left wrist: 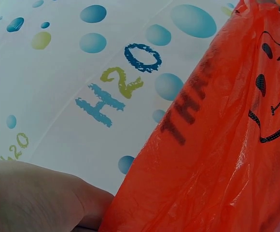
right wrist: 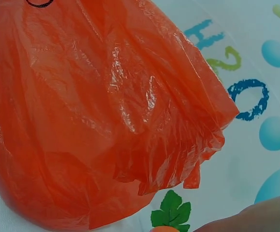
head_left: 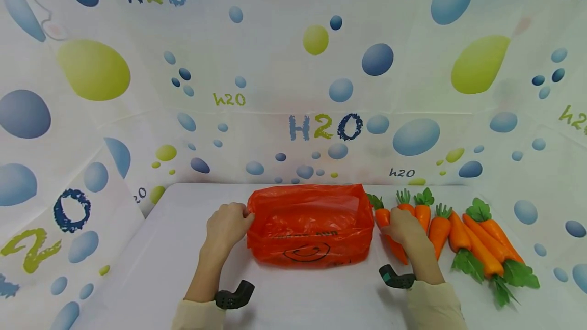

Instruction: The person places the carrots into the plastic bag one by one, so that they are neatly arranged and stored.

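Note:
A red plastic bag (head_left: 312,223) with a printed smiley face lies on the white table, its mouth spread open. My left hand (head_left: 227,225) pinches the bag's left edge. In the left wrist view, the bag (left wrist: 203,145) stretches away from the thumb side of that hand (left wrist: 38,198). Right of the bag, my right hand (head_left: 408,233) grips an orange carrot (head_left: 396,249) with a green top; its fingertips are partly hidden. The right wrist view shows the bag's crumpled side (right wrist: 106,121), a carrot's green leaf (right wrist: 171,211) and part of the right hand (right wrist: 256,217).
Several more carrots lie to the right, some with tufted tops (head_left: 439,230) and others with leaves toward the front (head_left: 479,251). Behind the white table (head_left: 316,299) hangs a patterned cloth (head_left: 275,55) with drops and lettering. Both wrists carry black devices (head_left: 235,295).

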Action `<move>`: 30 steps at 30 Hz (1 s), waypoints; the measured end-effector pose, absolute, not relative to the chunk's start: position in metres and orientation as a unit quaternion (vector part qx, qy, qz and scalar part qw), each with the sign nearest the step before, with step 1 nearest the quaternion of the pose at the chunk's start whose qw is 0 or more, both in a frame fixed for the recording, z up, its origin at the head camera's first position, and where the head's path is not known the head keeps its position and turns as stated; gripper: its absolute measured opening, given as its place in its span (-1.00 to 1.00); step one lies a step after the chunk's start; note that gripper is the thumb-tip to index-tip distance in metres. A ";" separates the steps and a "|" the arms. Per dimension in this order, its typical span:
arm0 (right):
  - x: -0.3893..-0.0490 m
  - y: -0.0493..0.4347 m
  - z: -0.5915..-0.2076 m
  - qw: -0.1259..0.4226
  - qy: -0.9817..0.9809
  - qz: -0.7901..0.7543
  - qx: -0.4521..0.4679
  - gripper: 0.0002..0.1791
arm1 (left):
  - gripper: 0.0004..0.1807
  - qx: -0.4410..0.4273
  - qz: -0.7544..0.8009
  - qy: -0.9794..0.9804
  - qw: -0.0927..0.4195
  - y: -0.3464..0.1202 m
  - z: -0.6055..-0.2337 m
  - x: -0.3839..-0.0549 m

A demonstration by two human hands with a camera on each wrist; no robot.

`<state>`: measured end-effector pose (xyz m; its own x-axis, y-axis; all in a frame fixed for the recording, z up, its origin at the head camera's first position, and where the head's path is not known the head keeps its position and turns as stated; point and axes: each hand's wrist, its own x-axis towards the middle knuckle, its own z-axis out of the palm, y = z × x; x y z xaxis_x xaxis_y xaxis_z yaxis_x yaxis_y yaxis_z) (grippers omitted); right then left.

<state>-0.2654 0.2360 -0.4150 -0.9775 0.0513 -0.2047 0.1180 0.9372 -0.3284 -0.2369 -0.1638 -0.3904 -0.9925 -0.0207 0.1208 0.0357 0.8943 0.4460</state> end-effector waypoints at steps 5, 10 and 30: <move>-0.266 0.236 -0.415 0.103 0.978 -0.173 0.048 -0.50 | -0.72 -0.003 -0.231 -0.971 0.059 -0.164 -0.391 -0.238; -0.266 0.235 -0.413 0.102 0.978 -0.178 0.048 -0.48 | -0.74 0.001 -0.234 -0.971 0.055 -0.163 -0.390 -0.238; -0.266 0.240 -0.408 0.065 0.976 -0.204 0.043 -0.44 | -0.73 -0.003 -0.228 -0.972 0.057 -0.164 -0.391 -0.238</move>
<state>-0.2661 0.2395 -0.4083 -0.9879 0.0574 -0.1439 0.1102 0.9132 -0.3922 -0.2382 -0.1636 -0.3909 -0.9934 -0.0194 0.1129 0.0327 0.8964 0.4421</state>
